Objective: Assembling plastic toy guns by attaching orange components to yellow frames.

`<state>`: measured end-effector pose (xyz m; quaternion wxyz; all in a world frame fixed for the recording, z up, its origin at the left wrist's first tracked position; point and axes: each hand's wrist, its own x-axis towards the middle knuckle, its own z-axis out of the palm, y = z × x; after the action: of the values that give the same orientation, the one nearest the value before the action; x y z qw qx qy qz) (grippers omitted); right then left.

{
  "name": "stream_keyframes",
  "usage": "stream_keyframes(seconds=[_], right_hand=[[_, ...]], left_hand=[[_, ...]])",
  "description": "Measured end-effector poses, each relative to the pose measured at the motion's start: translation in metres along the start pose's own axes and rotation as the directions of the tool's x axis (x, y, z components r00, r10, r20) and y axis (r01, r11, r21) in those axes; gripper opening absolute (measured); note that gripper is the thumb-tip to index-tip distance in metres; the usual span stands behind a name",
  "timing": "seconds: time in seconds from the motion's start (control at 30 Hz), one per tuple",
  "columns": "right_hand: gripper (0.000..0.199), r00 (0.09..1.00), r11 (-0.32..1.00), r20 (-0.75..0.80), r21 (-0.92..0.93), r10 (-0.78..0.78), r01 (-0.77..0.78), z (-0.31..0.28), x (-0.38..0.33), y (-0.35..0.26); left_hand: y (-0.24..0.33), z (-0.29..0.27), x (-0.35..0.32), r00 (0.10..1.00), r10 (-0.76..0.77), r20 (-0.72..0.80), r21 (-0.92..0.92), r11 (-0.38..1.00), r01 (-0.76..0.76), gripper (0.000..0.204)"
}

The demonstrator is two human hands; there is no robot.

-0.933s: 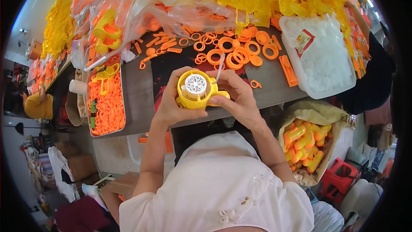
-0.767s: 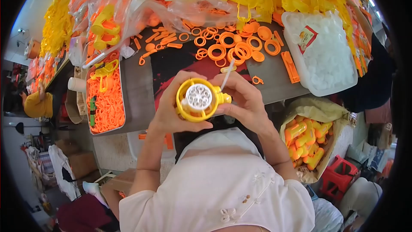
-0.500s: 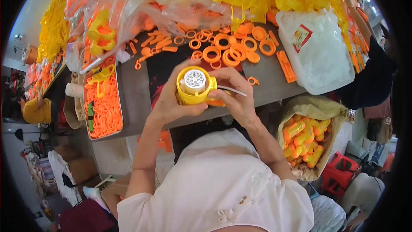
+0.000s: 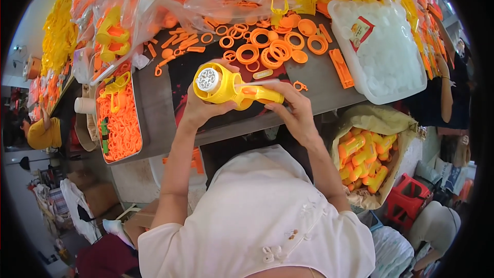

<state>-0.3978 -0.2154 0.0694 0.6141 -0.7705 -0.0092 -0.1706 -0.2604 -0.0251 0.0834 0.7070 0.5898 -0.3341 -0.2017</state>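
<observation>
A yellow toy bubble gun [image 4: 230, 90] is held over the near part of the table. Its round head points left and carries a white disc with several holes. My left hand [image 4: 198, 110] wraps the head from the left, the thumb along its lower side. My right hand [image 4: 298, 115] grips the handle end on the right, close to an orange trigger. Just behind the gun, a small yellowish oblong piece [image 4: 262, 74] lies on the dark mat. To the right of that is a small orange ring part [image 4: 300, 86].
Orange rings [image 4: 247, 54] and caps cover the table's far side. A white tub [image 4: 378, 85] stands at the right, a tray of small orange parts [image 4: 123, 128] at the left. Below the right edge, a sack [image 4: 352, 122] holds yellow-orange toys. A red stool [image 4: 404, 201] is beyond it.
The bubble gun has turned so its head faces left and its handle extends right. My left hand has shifted slightly left and up. The thin pale tube is no longer seen sticking out.
</observation>
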Motion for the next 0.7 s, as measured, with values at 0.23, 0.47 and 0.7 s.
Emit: stream_keyframes(seconds=[0.23, 0.47, 0.7], right_hand=[[0.039, 0.966, 0.938, 0.184, 0.264, 0.179, -0.225, 0.036, -0.013, -0.001], [0.028, 0.980, 0.859, -0.143, -0.510, -0.138, 0.046, -0.018, 0.028, 0.031], [0.026, 0.988, 0.530, 0.042, -0.841, -0.146, 0.114, -0.015, 0.069, 0.061]], left_hand=[[-0.007, -0.037, -0.038, 0.983, -0.081, -0.165, 0.073, 0.993, 0.094, 0.073], [0.048, -0.031, -0.045, 0.955, 0.100, -0.280, 0.607, 0.789, 0.095, 0.064], [0.044, -0.030, -0.037, 0.962, 0.200, -0.187, 0.774, 0.633, 0.019, 0.063]])
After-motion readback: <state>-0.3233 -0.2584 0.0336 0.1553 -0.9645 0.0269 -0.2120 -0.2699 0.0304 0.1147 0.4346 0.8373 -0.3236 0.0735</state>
